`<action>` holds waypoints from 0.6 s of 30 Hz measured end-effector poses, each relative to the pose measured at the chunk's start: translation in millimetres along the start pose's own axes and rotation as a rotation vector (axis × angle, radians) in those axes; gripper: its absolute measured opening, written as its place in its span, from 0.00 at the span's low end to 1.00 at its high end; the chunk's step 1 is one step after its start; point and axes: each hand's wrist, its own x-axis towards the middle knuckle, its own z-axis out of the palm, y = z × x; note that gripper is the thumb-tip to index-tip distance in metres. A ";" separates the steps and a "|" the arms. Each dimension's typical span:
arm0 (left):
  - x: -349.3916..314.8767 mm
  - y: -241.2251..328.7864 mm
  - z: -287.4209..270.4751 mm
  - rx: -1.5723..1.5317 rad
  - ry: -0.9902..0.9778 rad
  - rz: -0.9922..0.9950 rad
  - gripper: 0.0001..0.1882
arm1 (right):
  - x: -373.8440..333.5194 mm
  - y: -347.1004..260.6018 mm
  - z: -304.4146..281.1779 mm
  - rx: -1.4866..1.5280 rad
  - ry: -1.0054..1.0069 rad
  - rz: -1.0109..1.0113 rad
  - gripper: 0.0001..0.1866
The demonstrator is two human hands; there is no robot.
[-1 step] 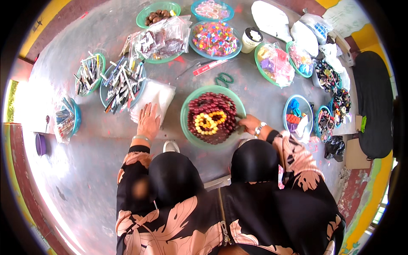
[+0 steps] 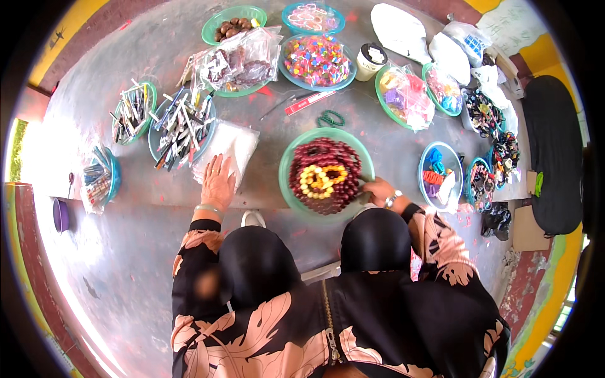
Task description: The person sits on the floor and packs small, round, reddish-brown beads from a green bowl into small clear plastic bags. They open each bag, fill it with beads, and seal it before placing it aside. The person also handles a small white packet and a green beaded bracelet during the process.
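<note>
In front of me a pale green bowl (image 2: 287, 189) holds coiled dark red bead strings (image 2: 322, 151). Yellow bead bracelets (image 2: 318, 183) lie on top of them. My right hand (image 2: 379, 189) is closed on the bowl's right rim, its fingertips partly hidden at the edge. To the left, my left hand (image 2: 218, 183) rests flat, fingers stretched out, over the near end of a stack of clear plastic bags (image 2: 233, 142). A dark green bead bracelet (image 2: 330, 118) lies just beyond the bowl.
Two basins of pens (image 2: 183, 129) stand at the left. Farther back are a basin of colourful small pieces (image 2: 318, 60), bagged dark beads (image 2: 242, 66) and a lidded cup (image 2: 370, 61). At the right sit a basin of cloth bands (image 2: 440, 176) and white plastic bags (image 2: 400, 31).
The bowl of beads has shifted a little to the right, with my right hand on its rim. My left hand has stayed almost where it was on the plastic bags.
</note>
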 end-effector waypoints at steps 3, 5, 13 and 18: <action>-14.4 2.9 -27.8 -0.005 0.135 0.007 0.19 | -28.4 11.4 -44.1 -1.015 0.035 -0.419 0.17; -22.0 4.3 -37.5 0.009 0.166 -0.002 0.16 | -57.6 10.7 -43.3 -1.231 0.174 -0.361 0.20; -11.3 34.0 -66.5 -0.027 0.221 0.161 0.07 | -61.8 60.9 -124.5 -1.444 0.491 -0.619 0.21; -15.4 64.8 -103.6 -0.051 0.224 0.173 0.07 | -55.2 65.3 -115.6 -1.285 0.463 -0.834 0.11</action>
